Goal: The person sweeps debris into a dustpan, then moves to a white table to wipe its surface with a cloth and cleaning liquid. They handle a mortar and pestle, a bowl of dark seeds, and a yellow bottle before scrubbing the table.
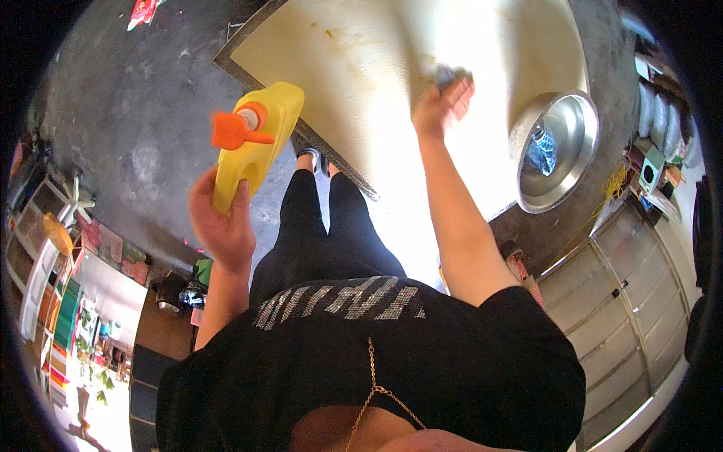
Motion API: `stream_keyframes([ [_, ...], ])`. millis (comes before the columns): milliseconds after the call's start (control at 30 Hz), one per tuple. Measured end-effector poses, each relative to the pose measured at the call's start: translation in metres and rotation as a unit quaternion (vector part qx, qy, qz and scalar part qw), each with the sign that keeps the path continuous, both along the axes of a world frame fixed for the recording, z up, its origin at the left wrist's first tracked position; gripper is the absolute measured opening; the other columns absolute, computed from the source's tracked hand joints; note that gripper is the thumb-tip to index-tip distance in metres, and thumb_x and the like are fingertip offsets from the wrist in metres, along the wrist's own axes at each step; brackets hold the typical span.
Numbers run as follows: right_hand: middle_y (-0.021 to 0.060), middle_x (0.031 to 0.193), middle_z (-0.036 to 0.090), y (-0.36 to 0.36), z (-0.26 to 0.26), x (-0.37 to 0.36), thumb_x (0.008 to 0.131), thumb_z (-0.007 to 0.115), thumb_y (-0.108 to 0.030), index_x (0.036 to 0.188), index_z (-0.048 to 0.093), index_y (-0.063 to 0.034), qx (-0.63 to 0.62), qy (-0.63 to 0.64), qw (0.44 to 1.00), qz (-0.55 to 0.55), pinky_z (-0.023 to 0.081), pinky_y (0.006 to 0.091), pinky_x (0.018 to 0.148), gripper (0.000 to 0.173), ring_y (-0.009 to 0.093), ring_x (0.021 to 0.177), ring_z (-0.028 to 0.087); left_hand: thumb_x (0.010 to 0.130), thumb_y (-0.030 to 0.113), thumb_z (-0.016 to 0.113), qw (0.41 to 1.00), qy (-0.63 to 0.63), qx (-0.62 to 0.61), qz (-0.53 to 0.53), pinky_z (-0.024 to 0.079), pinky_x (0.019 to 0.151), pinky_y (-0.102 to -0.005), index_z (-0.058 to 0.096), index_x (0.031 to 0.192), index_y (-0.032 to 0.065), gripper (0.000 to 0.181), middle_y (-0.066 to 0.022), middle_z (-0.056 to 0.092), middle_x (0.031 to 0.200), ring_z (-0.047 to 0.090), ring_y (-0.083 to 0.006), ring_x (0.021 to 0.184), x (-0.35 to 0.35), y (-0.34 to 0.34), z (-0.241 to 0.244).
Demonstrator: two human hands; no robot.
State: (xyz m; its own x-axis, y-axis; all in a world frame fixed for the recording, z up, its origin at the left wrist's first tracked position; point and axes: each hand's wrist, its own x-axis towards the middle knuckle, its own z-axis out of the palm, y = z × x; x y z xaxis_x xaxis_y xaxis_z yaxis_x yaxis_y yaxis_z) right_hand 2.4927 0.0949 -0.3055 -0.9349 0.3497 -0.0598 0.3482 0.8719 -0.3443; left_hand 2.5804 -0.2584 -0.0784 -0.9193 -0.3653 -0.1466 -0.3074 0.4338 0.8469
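My left hand [221, 229] grips the lower end of a yellow plastic bottle [277, 116], held tilted in front of my legs. The bottle has an orange pump head [232, 133]. Stretched forward over a large cream-coloured panel [339, 73], my right hand [443, 110] has a small grey object [446, 74] at its fingertips. That object is motion-blurred; it looks like a scrubbing pad. Brownish stains mark the panel's far part, and strong light washes out its middle.
A stainless steel basin [584, 169] with a blue patterned cloth [542, 150] inside stands at the panel's right edge. A yellow cord [615, 181] lies on the concrete floor [130, 107] near a metal-framed door [621, 299]. Shelving with household goods [65, 316] lines the left.
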Motion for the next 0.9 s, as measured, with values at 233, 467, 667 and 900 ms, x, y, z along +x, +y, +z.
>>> stream_keyframes([
  [233,0.0186,0.151,0.025,-0.112,-0.002,-0.151,0.092,0.042,-0.037,0.143,0.032,-0.0023,0.100,0.124,0.980,0.118,0.017,0.0475,0.114,0.063,0.035,0.140,0.021,0.088,0.009,0.065,0.999,0.004,-0.039,-0.022,0.045,0.090,-0.0324,0.050,0.116,-0.0047,0.035,-0.0127,0.056,0.109,0.055,-0.0198,0.101,-0.001,0.005,-0.013],
  [467,0.0162,0.156,0.012,-0.064,0.034,-0.098,0.096,0.035,-0.041,0.148,0.020,-0.0032,0.090,-0.057,0.961,0.255,0.007,0.0412,0.117,0.067,0.031,0.145,0.007,0.087,0.008,0.064,0.998,0.005,-0.033,-0.056,0.046,0.087,-0.0337,0.052,0.114,-0.0034,0.032,-0.0148,0.058,0.106,0.059,-0.0240,0.097,-0.006,0.006,-0.021],
  [667,0.0219,0.155,0.010,0.063,0.025,0.045,0.093,0.046,-0.030,0.148,0.013,0.0009,0.068,-0.023,0.963,0.259,0.008,0.0470,0.116,0.071,0.036,0.144,0.009,0.087,0.009,0.064,0.989,0.036,-0.084,-0.115,0.047,0.083,-0.0357,0.054,0.111,-0.0027,0.029,-0.0184,0.060,0.102,0.060,-0.0295,0.093,-0.023,0.007,-0.019],
  [900,0.0171,0.155,0.016,0.081,0.026,0.052,0.096,0.048,-0.025,0.147,0.021,-0.0013,0.067,-0.014,0.988,0.139,0.015,0.0470,0.115,0.063,0.035,0.143,0.015,0.088,0.009,0.063,0.985,0.032,-0.101,-0.136,0.047,0.082,-0.0375,0.052,0.113,-0.0031,0.030,-0.0188,0.059,0.102,0.059,-0.0311,0.092,-0.021,0.001,-0.021],
])
